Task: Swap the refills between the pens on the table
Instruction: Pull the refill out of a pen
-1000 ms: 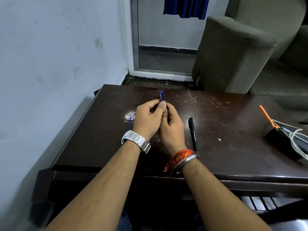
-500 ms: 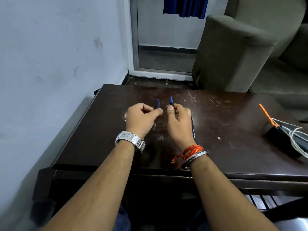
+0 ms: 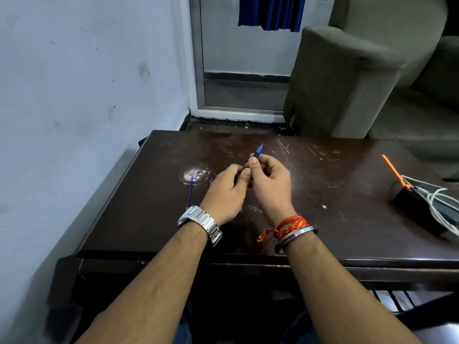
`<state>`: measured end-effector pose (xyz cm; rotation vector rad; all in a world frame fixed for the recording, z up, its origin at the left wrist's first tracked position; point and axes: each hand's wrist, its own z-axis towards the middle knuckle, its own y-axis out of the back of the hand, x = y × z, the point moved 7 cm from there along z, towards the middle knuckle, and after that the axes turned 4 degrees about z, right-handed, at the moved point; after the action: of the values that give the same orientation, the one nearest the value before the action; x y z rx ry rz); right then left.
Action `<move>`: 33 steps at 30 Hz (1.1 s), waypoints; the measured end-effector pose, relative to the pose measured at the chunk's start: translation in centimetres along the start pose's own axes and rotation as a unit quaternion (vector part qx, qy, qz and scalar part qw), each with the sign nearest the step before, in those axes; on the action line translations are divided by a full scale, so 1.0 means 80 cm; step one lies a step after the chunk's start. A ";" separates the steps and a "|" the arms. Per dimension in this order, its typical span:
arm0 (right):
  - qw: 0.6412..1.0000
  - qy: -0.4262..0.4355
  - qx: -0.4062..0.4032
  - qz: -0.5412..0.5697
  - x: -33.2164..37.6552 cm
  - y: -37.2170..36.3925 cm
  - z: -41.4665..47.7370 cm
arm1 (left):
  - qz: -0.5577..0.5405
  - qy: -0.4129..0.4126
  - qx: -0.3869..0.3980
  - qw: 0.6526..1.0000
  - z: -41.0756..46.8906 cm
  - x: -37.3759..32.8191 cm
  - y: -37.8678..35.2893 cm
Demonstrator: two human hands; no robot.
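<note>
Hands rejoined; right hand point(image 3: 269, 184) grips pen point(image 3: 258, 152).

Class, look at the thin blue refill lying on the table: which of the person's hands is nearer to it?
Left. The left hand is just right of the refill; the right hand, gripping a blue pen, is farther right.

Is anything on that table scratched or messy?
Yes. The dark table has pale scratches near its far edge and a whitish worn patch left of the hands, where the finish looks rubbed off. A thin blue refill lies loose by that patch.
</note>
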<state>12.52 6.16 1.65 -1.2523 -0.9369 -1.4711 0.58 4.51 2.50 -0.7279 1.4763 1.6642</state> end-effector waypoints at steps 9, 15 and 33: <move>0.997 -0.013 -0.066 0.025 0.002 0.009 -0.002 | 0.110 -0.067 -0.050 0.990 -0.008 -0.009 -0.009; 0.998 0.026 -0.050 0.043 0.022 0.003 -0.004 | 0.079 -0.059 -0.080 0.992 -0.010 -0.021 -0.010; 0.986 -0.043 -0.008 0.162 0.016 -0.008 -0.001 | 0.013 0.006 -0.062 0.998 -0.008 -0.005 0.002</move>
<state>11.83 6.03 2.90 -1.4146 -0.7372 -1.1785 0.64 3.78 2.81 -0.7885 1.4056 1.7872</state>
